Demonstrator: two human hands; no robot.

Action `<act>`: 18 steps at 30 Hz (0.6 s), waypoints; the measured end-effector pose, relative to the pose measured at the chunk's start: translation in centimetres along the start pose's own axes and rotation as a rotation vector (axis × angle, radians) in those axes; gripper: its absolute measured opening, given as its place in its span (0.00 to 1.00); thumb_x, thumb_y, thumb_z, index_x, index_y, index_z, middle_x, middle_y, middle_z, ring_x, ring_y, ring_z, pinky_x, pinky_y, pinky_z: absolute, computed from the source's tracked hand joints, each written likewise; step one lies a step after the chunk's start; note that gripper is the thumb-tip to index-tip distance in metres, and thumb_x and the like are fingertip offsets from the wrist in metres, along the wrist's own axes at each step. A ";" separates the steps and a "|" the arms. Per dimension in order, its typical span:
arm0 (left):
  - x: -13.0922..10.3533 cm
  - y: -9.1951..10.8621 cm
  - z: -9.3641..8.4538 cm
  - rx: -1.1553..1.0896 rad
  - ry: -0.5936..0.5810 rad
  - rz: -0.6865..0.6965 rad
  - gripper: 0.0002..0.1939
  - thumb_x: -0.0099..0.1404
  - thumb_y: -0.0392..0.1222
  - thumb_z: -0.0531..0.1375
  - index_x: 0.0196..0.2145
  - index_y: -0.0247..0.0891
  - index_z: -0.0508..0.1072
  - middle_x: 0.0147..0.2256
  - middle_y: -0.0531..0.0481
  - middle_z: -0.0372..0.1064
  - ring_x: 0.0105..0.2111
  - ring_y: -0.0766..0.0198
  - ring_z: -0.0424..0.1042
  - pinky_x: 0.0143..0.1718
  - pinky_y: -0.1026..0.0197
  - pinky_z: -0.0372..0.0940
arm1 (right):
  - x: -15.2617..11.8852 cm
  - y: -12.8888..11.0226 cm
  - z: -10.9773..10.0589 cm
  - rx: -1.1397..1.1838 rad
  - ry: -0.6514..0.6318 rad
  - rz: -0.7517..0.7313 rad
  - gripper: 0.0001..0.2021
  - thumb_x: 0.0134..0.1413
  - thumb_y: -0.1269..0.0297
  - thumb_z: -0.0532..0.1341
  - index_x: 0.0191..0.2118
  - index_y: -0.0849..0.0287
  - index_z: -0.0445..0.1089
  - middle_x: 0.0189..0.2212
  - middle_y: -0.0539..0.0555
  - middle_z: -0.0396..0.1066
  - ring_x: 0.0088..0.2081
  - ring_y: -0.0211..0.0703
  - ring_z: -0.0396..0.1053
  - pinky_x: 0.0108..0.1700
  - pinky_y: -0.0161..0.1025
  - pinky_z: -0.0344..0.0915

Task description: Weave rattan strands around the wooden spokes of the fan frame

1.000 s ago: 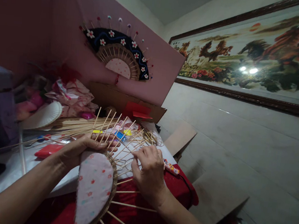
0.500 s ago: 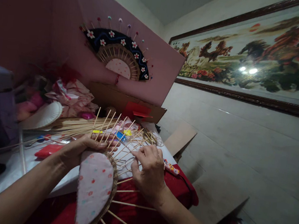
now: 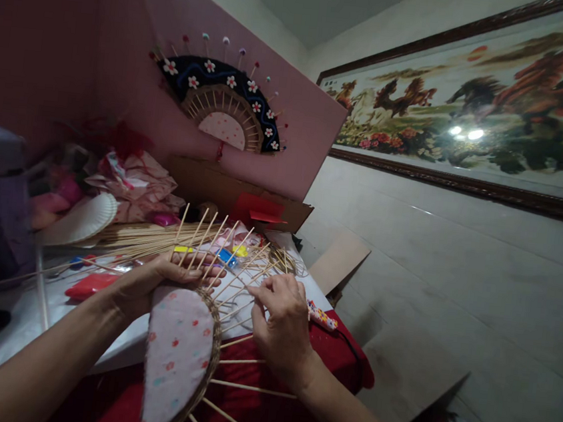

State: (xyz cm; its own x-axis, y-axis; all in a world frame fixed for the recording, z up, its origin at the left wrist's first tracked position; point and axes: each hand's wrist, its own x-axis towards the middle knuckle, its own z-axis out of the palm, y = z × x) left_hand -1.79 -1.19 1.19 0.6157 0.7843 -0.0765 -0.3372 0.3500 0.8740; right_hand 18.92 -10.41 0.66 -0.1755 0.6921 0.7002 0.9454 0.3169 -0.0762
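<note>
My left hand (image 3: 187, 269) is closed around the upper side of an unfinished fan frame (image 3: 180, 355), its fingers behind the thin wooden sticks. The frame has a half-round, pale, flower-dotted cloth centre with a braided brown cord edge, and bare sticks (image 3: 251, 388) fan out from it. My right hand (image 3: 280, 318) is at the sticks on the right side, its thumb and forefinger drawn together. Whatever is between those fingertips is too small to make out. Part of the sticks is hidden behind my right hand.
A finished dark fan with white flowers (image 3: 228, 91) hangs on the pink panel. Behind my hands lie a bundle of sticks (image 3: 142, 237), a red packet (image 3: 90, 285) and a blue packet (image 3: 227, 257). A flower-patterned tool (image 3: 321, 314) with a dark cord lies right.
My right thumb and fingers have shifted slightly beside the sticks. My left hand and the fan frame stay almost where they were.
</note>
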 end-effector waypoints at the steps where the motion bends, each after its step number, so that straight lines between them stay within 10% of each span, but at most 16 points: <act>1: 0.0 0.0 0.0 0.000 0.000 0.003 0.18 0.47 0.26 0.62 0.38 0.33 0.75 0.38 0.40 0.75 0.40 0.55 0.73 0.36 0.64 0.68 | 0.0 0.0 0.0 0.001 0.000 -0.001 0.13 0.46 0.76 0.57 0.36 0.54 0.73 0.30 0.52 0.65 0.37 0.46 0.57 0.39 0.43 0.52; 18: -0.3 0.3 0.6 -0.022 0.017 0.001 0.16 0.48 0.24 0.61 0.37 0.31 0.74 0.36 0.41 0.76 0.41 0.52 0.73 0.40 0.59 0.68 | -0.1 0.0 0.0 0.032 -0.009 0.027 0.12 0.48 0.75 0.57 0.38 0.55 0.72 0.33 0.53 0.67 0.40 0.47 0.59 0.41 0.44 0.52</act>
State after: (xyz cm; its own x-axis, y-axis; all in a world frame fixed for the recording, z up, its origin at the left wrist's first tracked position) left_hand -1.63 -1.65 1.73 0.6034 0.7930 -0.0839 -0.3537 0.3604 0.8632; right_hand 18.94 -10.47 0.58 -0.1531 0.7063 0.6911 0.9406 0.3187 -0.1173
